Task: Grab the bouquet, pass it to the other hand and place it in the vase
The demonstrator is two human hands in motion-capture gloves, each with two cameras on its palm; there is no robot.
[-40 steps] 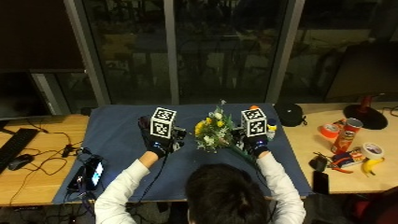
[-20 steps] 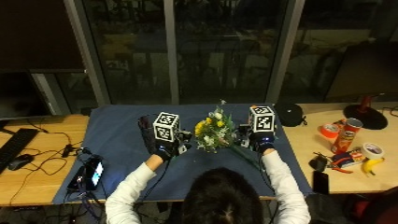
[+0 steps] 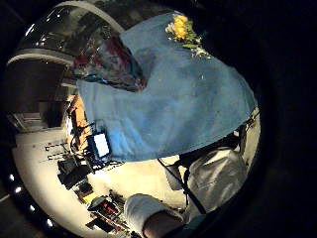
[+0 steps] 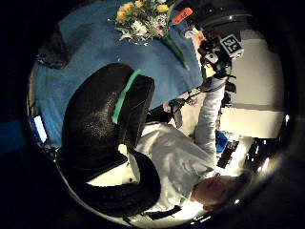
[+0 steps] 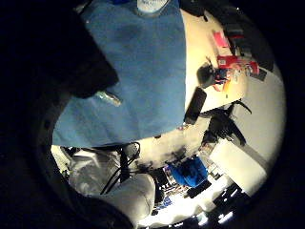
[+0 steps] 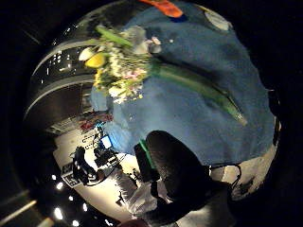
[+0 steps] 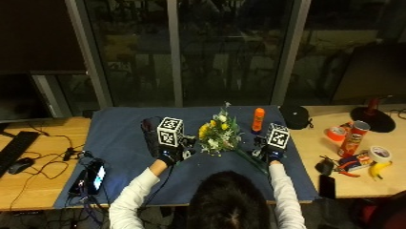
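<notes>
I find no legible text, brand, number or sign. The red cylindrical snack can (image 7: 358, 138) on the wooden worktop (image 7: 355, 183) carries printing I cannot read.

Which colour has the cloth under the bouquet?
Blue; the cloth shows best in the outside view.

My work surface is a wooden table (image 7: 38, 191) with a blue cloth (image 7: 120, 131) spread over its middle. On the cloth: the bouquet (image 7: 218, 136), an orange bottle (image 7: 258, 119), a phone (image 7: 95, 175) at my left edge. On bare wood to my right: a red can (image 7: 356, 138), tape rolls (image 7: 380, 153), a banana (image 7: 379, 170). To my left: a keyboard (image 7: 14, 146), a mouse (image 7: 19, 165).
</notes>
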